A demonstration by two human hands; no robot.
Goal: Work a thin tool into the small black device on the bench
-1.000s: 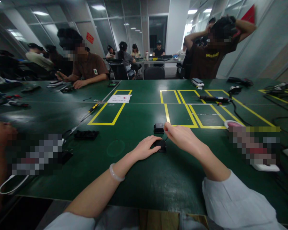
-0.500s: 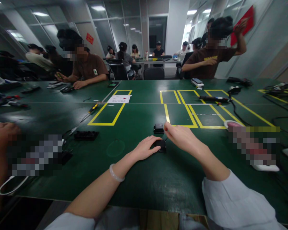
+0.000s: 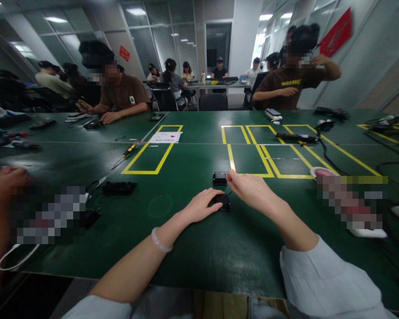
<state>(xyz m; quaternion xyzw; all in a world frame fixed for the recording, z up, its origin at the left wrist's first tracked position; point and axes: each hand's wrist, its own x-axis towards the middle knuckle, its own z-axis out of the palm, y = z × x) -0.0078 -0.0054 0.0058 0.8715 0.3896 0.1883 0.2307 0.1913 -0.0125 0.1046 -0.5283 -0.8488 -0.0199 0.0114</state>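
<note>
My left hand (image 3: 201,206) is closed around a small black part (image 3: 224,202) lying on the green table (image 3: 186,248), thumb on its near side and fingers over its far side. My right hand (image 3: 252,188) is pinched just beyond and to the right of it. A thin dark piece slants from the pinched fingers down to the black part; its shape is too small to make out. Just left of my right fingertips sits a second small black block (image 3: 220,178), upright on the table.
A black tray-like piece (image 3: 119,188) and a yellow-black screwdriver (image 3: 129,151) lie to the left. Another person's hand (image 3: 6,179) rests at the far left. A dark tool with a cable (image 3: 295,138) lies at the right, beyond a white-edged object (image 3: 369,231). Yellow tape marks the table.
My hands and the black parts look unmoved. Across the table at the right, a person's raised hand has come down from the red sheet towards the head.
</note>
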